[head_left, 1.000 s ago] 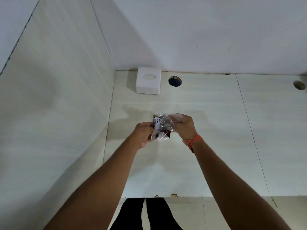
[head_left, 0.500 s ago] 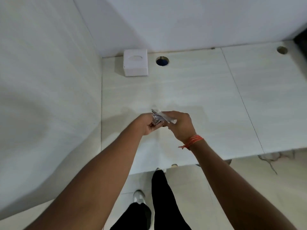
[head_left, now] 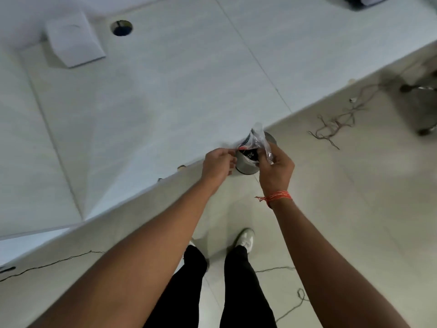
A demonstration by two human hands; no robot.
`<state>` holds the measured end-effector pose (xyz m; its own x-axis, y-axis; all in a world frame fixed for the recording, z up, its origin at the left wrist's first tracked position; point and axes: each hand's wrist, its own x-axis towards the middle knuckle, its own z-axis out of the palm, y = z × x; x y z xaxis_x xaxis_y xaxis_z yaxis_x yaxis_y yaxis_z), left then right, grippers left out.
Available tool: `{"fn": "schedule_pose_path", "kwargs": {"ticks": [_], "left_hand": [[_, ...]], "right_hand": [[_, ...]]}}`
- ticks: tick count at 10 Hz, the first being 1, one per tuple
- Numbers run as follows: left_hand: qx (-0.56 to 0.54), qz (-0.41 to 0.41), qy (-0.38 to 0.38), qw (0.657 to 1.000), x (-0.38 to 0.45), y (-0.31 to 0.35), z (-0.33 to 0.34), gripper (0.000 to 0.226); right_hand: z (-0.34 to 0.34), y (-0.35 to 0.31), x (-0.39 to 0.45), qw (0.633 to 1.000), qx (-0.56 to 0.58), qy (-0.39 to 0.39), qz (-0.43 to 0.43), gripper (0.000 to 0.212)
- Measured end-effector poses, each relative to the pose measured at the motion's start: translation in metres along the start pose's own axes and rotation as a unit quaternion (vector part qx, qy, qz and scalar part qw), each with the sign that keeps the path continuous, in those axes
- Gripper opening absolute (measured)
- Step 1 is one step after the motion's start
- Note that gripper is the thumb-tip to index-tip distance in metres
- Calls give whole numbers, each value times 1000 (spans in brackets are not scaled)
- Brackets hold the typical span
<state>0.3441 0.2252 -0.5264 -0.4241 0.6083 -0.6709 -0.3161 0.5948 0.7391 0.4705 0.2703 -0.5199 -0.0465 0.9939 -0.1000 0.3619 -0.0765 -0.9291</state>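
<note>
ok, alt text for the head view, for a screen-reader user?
Two hands hold a clear plastic packet over a metal bin on the floor beside a white table: the right hand grips it, the left hand pinches its red edge. A white box sits on the table's far side.

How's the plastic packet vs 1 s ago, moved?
Yes. The plastic packet has gone away from the white box, from the middle of the counter to its front edge, over a metal bin.
</note>
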Motion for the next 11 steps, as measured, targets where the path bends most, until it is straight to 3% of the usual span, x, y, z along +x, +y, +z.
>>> {"fn": "schedule_pose_path", "kwargs": {"ticks": [1,3,5,7,8,9,10,11], "left_hand": [[113,84,33,990,5,-18,58,20],[210,83,46,973,56,-58,146,24],[225,87,113,964,187,-120,187,33],[234,124,128,956,334,-200,200,32],[244,143,139,949,380,-226,200,32],[295,173,131,930,396,-231,197,35],[302,182,137,926,384,-218,192,37],[276,173,158,932,357,-202,182,36]], "right_hand": [[-43,27,11,999,10,41,22,11],[-79,104,59,996,-16,75,37,9],[-24,238,135,997,-67,13,21,24],[66,380,217,985,-167,-28,23,36],[107,437,255,971,-212,-100,43,49],[137,459,270,932,-309,-181,56,69],[143,449,270,913,-347,-203,76,75],[127,423,260,933,-305,-164,102,62]]}}
